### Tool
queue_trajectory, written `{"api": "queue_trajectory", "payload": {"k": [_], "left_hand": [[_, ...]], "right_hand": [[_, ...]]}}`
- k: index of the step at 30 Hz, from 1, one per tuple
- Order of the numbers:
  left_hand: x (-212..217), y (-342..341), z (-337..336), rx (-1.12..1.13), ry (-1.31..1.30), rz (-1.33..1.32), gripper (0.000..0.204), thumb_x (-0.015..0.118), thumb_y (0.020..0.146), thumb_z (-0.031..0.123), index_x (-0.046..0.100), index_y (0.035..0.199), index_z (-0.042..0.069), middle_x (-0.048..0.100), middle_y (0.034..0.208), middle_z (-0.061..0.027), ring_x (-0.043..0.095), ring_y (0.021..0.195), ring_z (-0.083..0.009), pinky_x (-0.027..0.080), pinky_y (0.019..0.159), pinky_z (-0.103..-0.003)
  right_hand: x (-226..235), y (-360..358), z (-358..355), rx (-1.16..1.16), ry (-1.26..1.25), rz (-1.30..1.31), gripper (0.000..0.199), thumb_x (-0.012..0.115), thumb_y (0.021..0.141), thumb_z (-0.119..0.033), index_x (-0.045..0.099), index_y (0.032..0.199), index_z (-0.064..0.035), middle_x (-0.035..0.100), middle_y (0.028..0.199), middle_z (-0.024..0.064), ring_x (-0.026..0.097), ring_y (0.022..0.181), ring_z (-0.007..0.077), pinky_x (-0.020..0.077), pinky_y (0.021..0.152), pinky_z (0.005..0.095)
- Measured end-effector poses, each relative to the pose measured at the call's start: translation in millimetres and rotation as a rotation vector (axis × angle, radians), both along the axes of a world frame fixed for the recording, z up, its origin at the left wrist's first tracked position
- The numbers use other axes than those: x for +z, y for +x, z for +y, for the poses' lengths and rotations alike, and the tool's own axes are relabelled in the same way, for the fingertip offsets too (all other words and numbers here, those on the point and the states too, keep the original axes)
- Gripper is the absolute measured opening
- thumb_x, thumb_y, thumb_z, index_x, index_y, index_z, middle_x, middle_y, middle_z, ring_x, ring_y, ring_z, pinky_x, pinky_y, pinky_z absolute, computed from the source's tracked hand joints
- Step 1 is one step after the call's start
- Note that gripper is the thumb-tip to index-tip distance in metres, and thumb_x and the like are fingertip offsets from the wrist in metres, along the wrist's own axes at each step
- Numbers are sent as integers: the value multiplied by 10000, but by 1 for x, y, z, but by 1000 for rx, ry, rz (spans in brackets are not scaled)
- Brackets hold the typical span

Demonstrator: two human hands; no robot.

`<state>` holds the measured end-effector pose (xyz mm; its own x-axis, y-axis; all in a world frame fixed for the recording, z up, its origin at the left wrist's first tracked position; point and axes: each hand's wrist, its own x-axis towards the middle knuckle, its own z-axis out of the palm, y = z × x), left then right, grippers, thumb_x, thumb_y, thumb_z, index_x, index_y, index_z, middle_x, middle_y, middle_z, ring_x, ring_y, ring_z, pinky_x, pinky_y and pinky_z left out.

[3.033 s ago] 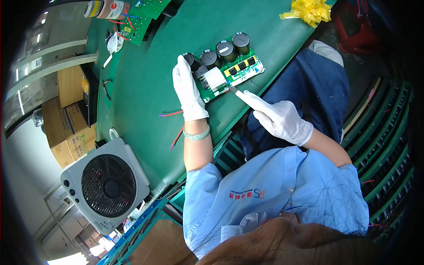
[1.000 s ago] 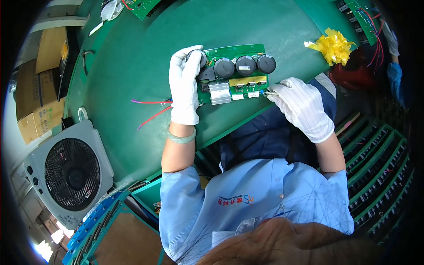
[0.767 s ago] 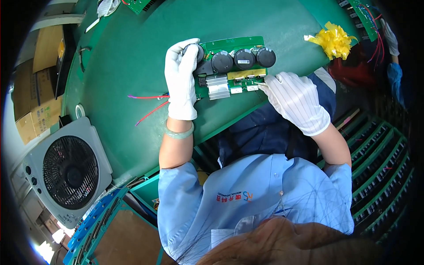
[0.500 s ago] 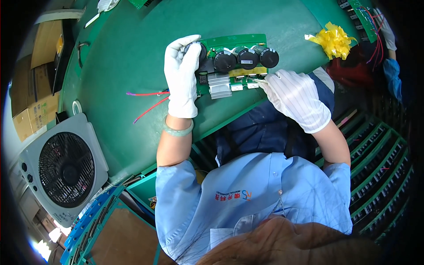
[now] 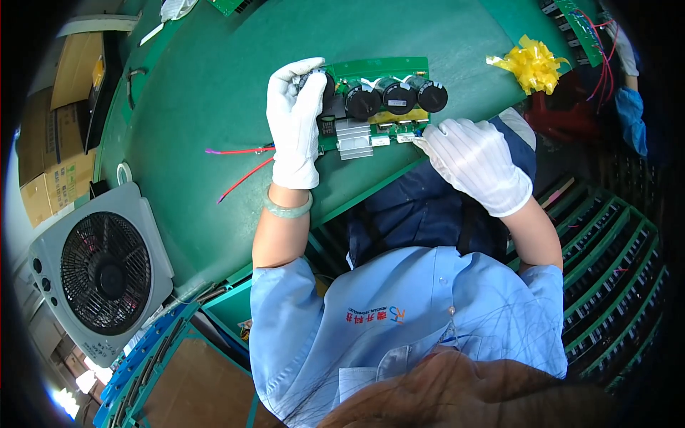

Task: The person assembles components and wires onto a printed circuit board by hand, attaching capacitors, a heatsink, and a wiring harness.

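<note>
A green circuit board lies on the green table, carrying several black round capacitors, a silver finned heat sink and a strip of yellow tape. My white-gloved left hand is closed on the board's left end, with its thumb and fingers around the leftmost capacitor. At the lower right corner of the board, my gloved right hand is pinched around a thin pale tool, mostly hidden by the fingers. Red wires run out from the board beside my left wrist.
A grey fan stands at the left, near cardboard boxes. Yellow ribbon strips lie at the table's right edge. Another person's gloved hand is beside a second wired board at far right. Green racks stand at the lower right.
My right hand has shifted slightly left and down along the board's corner, and less of the thin tool shows now. My left hand keeps its hold on the board.
</note>
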<state>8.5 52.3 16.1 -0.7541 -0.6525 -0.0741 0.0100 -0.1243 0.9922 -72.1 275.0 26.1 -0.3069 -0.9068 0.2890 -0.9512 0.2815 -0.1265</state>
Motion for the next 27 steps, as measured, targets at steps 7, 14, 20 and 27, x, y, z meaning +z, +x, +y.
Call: {"api": "queue_trajectory", "payload": {"k": [7, 14, 20, 27], "left_hand": [[0, -2, -1, 1, 15, 10, 214, 600, 853, 59, 536, 1055, 28, 560, 936, -8, 446, 705, -19, 357, 586, -149], [-1, -2, -2, 12, 0, -3, 213, 609, 855, 79, 546, 1052, 29, 541, 891, 5, 445, 710, -21, 360, 596, -155], [-1, -4, -1, 2, 0, 2, 209, 609, 858, 91, 551, 1049, 30, 529, 866, 13, 435, 701, -22, 358, 597, -157], [-1, -3, -3, 5, 8, -22, 213, 614, 856, 105, 552, 1045, 29, 534, 868, 12, 440, 704, -22, 362, 599, -159]], "right_hand": [[-5, -9, 14, -63, -79, -9, 148, 651, 794, -214, 596, 806, -77, 475, 601, 32, 516, 508, 172, 384, 449, 295], [-4, -3, 16, -107, -31, -59, 234, 660, 791, -201, 634, 965, -48, 497, 612, 31, 530, 521, 172, 402, 463, 297], [-10, -4, 21, -120, -66, -65, 215, 665, 784, -192, 627, 941, -51, 504, 608, 35, 532, 517, 173, 402, 458, 299], [-10, -6, 23, -95, -80, -65, 214, 665, 776, -177, 628, 952, -62, 489, 604, 38, 524, 514, 182, 404, 461, 306]]}}
